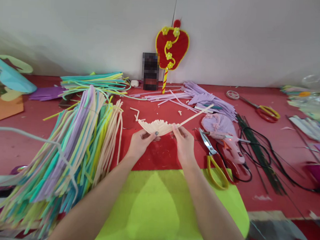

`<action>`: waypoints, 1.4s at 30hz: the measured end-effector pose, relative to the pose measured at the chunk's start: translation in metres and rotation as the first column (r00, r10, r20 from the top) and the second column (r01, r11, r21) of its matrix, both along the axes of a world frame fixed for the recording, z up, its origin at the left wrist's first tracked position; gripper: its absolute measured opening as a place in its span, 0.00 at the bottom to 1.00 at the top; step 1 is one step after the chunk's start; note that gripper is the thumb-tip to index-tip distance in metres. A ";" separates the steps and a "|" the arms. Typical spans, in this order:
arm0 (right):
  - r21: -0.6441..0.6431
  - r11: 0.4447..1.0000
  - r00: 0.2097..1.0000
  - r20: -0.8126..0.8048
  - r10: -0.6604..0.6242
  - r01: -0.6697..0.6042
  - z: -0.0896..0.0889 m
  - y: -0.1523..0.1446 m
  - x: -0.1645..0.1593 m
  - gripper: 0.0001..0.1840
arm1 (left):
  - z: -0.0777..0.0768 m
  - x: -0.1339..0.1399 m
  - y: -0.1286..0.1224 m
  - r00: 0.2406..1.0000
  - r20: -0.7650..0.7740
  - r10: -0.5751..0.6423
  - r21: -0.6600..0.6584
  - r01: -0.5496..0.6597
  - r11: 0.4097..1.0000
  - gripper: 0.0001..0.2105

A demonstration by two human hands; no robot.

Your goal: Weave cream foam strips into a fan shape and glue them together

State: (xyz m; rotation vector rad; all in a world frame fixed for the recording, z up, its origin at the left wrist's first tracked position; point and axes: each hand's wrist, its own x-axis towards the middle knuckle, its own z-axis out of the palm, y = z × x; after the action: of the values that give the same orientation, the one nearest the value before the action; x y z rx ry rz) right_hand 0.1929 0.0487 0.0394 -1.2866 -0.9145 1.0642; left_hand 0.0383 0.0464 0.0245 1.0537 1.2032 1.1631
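Note:
Between my hands is a cream fan-shaped piece (158,127) made of pipe cleaners laid side by side. My left hand (141,142) pinches its left lower part, with the thumb on top near a small round grey spot. My right hand (184,141) pinches the right end, where one long cream pipe cleaner (196,115) sticks out up and to the right. The fingers beneath the piece are partly hidden. To the right of my right hand lie scissors (214,158) with yellow and red handles and a pink glue gun (228,141).
A big heap of coloured pipe cleaners (67,147) lies on the left. Lilac pipe cleaners (212,99) and a lilac fan shape (220,125) are at the back right. A red fan (177,51) stands by the wall. Black cable (276,154) winds rightward; a green sheet (155,205) lies under my forearms.

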 end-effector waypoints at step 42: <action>0.078 0.996 0.996 0.080 -0.040 0.033 0.008 -0.002 0.002 0.20 | 0.005 0.002 -0.001 0.998 0.020 -0.051 -0.016 0.051 0.999 0.17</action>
State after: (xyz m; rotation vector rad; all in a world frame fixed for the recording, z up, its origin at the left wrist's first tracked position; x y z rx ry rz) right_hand 0.1947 0.0464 0.0471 -1.2856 -0.9803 0.9453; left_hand 0.0405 0.0456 0.0296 1.0528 1.1625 1.1195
